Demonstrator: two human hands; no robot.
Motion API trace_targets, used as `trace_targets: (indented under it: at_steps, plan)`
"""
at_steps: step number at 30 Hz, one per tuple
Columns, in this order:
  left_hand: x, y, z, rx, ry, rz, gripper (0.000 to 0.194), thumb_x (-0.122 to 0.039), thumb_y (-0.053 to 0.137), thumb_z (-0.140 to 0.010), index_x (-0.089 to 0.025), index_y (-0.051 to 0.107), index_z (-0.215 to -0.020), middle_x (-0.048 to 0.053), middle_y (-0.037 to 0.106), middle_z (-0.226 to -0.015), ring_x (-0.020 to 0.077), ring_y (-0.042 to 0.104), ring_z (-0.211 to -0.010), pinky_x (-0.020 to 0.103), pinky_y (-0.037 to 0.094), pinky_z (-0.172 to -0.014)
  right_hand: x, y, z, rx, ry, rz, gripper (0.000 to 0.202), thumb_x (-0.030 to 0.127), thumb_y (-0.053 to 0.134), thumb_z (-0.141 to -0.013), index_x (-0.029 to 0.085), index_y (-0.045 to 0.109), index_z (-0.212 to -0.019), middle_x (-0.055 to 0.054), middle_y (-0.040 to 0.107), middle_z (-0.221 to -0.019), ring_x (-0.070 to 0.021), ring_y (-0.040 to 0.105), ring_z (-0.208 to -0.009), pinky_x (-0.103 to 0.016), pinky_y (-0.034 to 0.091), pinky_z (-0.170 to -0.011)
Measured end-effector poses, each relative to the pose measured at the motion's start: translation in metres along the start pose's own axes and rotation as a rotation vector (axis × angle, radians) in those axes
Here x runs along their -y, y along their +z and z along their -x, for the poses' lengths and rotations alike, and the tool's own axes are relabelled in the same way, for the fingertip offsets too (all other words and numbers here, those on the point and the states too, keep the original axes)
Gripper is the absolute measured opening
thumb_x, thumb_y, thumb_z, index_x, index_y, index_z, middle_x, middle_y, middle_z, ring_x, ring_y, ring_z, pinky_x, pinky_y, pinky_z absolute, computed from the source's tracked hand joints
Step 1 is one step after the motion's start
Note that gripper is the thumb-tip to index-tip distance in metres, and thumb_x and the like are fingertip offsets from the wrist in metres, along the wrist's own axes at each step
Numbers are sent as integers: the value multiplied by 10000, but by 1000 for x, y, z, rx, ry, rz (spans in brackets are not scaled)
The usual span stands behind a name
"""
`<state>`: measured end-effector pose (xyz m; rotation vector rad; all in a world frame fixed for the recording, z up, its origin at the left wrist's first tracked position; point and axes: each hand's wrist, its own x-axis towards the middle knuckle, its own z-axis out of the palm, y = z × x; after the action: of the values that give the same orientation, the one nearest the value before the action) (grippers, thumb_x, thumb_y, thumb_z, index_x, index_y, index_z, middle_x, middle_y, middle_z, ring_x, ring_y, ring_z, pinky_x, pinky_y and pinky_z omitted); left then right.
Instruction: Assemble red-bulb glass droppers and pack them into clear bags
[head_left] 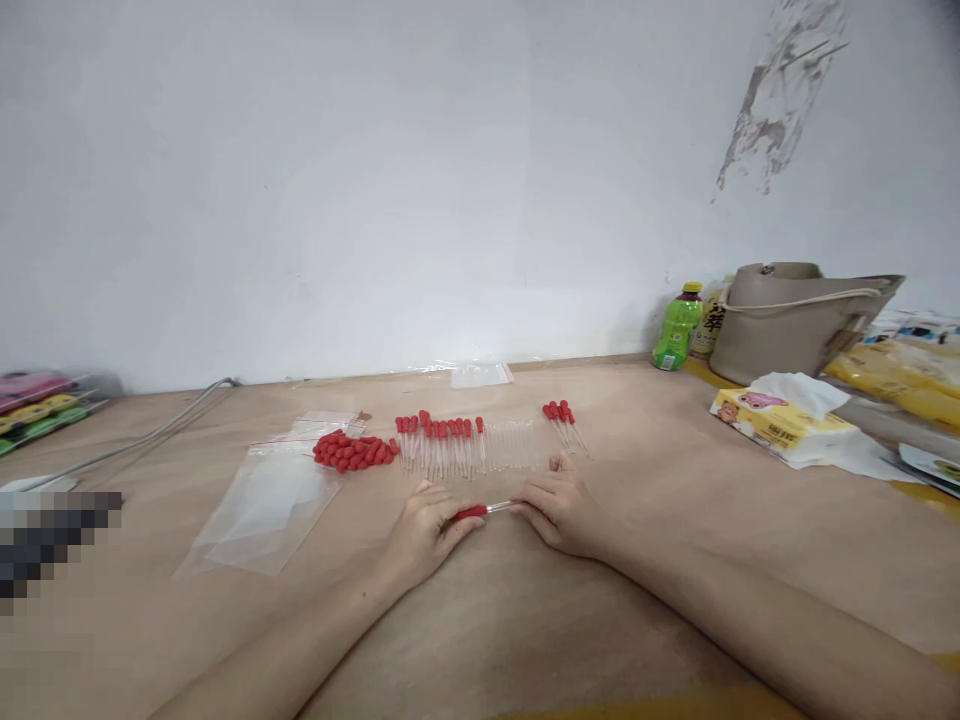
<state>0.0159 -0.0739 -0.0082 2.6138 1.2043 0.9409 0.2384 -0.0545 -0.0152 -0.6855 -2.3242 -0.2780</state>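
A glass dropper (498, 507) with a red rubber bulb (471, 512) lies level between my two hands, above the brown table. My left hand (426, 528) pinches the bulb, and my right hand (559, 508) is closed on the tip end of the glass tube. Beyond them, a row of droppers with red bulbs (442, 430) runs into bare glass tubes (514, 443). To the left sits a pile of loose red bulbs (352, 452). A few more capped droppers (561, 415) lie apart on the right.
Clear plastic bags (262, 510) lie left of the bulbs. Along the right stand a green bottle (677, 328), a beige bag (784, 325) and a yellow tissue pack (784, 425). A grey cable (165, 428) crosses the left, near colourful packages (41, 405).
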Motion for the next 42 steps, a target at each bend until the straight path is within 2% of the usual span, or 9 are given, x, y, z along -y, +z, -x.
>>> trace_targets:
  at_steps: [6,21,29,34,37,39,42]
  plan:
    - [0,2,0,13,-8,12,248,-384,483,-826,-217,663,-867,20,662,-706,157,563,-663,298,395,-708,5,2,-2,-26,18,-23,226,209,389,-855,167,573,-732,-4,600,-611,-100,473,-545,-300,227,-666]
    - [-3,1,0,53,25,60,191,-329,513,-819,-209,654,-864,16,665,-720,154,555,-660,293,381,-691,9,5,-1,77,44,-22,265,217,392,-836,156,523,-613,7,571,-542,-82,357,-462,-296,220,-646]
    - [-3,2,0,31,58,76,161,-297,522,-819,-197,647,-837,7,662,-717,143,556,-660,280,390,-686,14,1,-5,231,148,-100,302,208,365,-853,163,515,-595,22,571,-537,-82,333,-469,-292,232,-674]
    - [-2,2,1,11,85,78,161,-297,518,-821,-202,644,-853,7,654,-701,145,560,-650,294,402,-688,16,-8,-13,366,188,-132,318,231,350,-874,170,558,-641,20,588,-567,-88,395,-510,-285,247,-697]
    - [0,2,1,-4,70,85,168,-298,521,-818,-214,629,-916,16,655,-758,159,572,-711,308,423,-715,16,-18,-16,376,160,-105,277,266,396,-860,176,578,-672,1,612,-640,-105,465,-599,-292,251,-712]
    - [1,2,1,-27,35,94,250,-308,542,-802,-223,578,-1034,30,640,-865,169,568,-785,315,440,-734,12,-24,-16,362,152,-94,247,288,431,-842,186,600,-694,-12,621,-702,-124,501,-676,-292,261,-711]
    - [2,2,1,-69,-42,72,436,-297,568,-779,-227,448,-1191,60,572,-1029,174,544,-836,316,458,-731,-9,-30,-15,300,322,-87,262,287,436,-829,175,623,-683,-30,617,-713,-128,514,-666,-253,300,-638]
